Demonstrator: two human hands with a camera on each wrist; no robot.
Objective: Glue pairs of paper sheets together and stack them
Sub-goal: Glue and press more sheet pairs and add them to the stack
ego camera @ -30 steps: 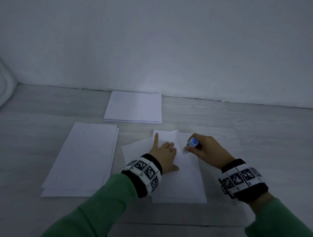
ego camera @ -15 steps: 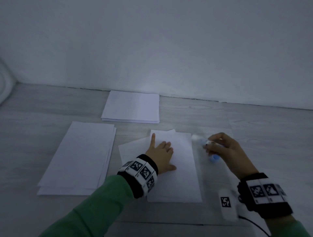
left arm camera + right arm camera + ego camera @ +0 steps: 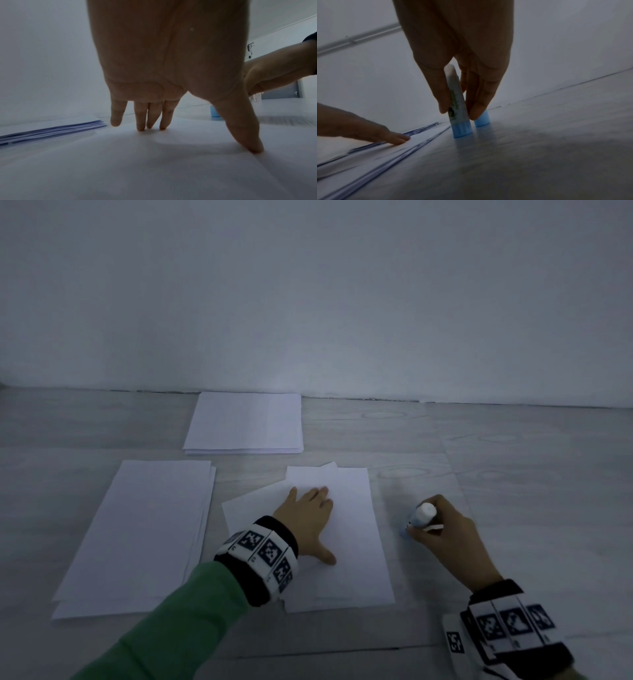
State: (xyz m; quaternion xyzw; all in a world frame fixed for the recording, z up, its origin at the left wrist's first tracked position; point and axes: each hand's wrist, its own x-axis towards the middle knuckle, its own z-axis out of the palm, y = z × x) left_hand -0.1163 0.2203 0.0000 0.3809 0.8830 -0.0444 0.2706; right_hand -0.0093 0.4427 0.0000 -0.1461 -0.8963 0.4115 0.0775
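Observation:
Several loose white sheets (image 3: 356, 542) lie overlapped in the middle of the table. My left hand (image 3: 310, 508) rests flat on them with straight fingers (image 3: 140, 121) and the thumb spread out. To the right of the sheets my right hand (image 3: 424, 525) pinches an uncapped glue stick (image 3: 458, 105), upright with its blue base on the table. Its white tip (image 3: 427, 510) points up. The blue cap (image 3: 482, 119) stands just behind the stick, partly hidden by my fingertips (image 3: 476, 112).
A stack of white paper (image 3: 245, 422) lies at the back by the wall. A longer stack (image 3: 144, 535) lies at the left. The grey wood-grain table (image 3: 513, 491) stretches out to the right of my right hand.
My right hand has carried the glue stick off the sheet to the right and turned it upright onto the table. My left hand has stayed flat on the sheets.

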